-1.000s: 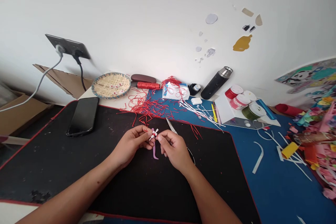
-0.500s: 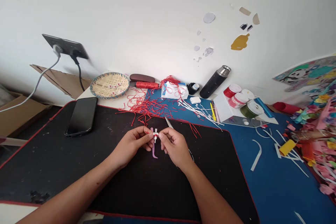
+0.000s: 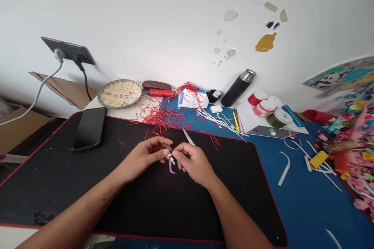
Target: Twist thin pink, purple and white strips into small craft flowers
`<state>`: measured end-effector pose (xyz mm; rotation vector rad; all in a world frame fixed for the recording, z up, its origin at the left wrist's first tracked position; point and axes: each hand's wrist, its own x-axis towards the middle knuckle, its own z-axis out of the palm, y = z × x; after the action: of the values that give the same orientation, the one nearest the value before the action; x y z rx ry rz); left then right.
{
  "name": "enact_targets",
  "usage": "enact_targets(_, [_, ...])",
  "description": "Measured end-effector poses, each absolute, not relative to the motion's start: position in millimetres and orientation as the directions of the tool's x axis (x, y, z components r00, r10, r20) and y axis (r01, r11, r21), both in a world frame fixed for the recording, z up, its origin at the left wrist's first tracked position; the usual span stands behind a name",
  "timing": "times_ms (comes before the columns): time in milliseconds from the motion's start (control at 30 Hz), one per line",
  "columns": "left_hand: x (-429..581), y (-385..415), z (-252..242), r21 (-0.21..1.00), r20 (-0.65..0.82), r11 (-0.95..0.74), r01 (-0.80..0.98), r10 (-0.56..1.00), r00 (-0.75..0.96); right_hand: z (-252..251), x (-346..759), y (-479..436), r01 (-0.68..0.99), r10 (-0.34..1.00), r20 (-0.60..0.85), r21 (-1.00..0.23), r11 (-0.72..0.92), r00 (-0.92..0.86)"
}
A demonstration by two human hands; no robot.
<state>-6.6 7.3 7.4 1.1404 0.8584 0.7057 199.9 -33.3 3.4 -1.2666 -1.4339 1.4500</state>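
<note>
My left hand (image 3: pixel 146 156) and my right hand (image 3: pixel 191 161) meet over the middle of a black mat (image 3: pixel 87 186). Both pinch a small craft piece (image 3: pixel 171 161) between their fingertips: a purple strip with white loops and a bit of red cord. The piece hangs just above the mat, mostly covered by my fingers. The point of a pair of scissors (image 3: pixel 187 137) sticks out behind my right hand, lying on the mat.
A black phone (image 3: pixel 89 128) lies at the mat's left. Behind are a woven basket (image 3: pixel 118 93), red cord scraps (image 3: pixel 163 118), a red thread spool (image 3: pixel 161 93), a black flask (image 3: pixel 238 87), tape rolls (image 3: pixel 267 109) and colourful paper bits (image 3: pixel 350 144) at the right.
Both hands have sunk slightly toward the mat and closed tighter around the craft piece, so its white loops show less. The view has tilted a little.
</note>
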Motion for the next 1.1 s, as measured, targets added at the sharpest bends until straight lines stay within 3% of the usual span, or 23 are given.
enact_targets(400, [-0.8, 3.6, 8.3, 0.952, -0.258, 0.307, 0.005, 0.791, 0.554, 0.1, 198.5, -32.2, 0.123, 0.973, -0.175, -0.98, -0.157, -0.15])
enact_targets(733, [-0.8, 4.8, 4.1, 0.814, -0.365, 0.51, -0.277, 0.821, 0.439, 4.7, 196.8, -30.3, 0.052, 0.991, -0.123, -0.991, -0.12, -0.044])
enact_targets(1100, [3.3, -1.8, 2.8, 0.907, -0.294, 0.41, -0.099, 0.782, 0.55, 4.6, 195.0, -32.9, 0.117, 0.996, -0.064, -0.992, -0.056, -0.065])
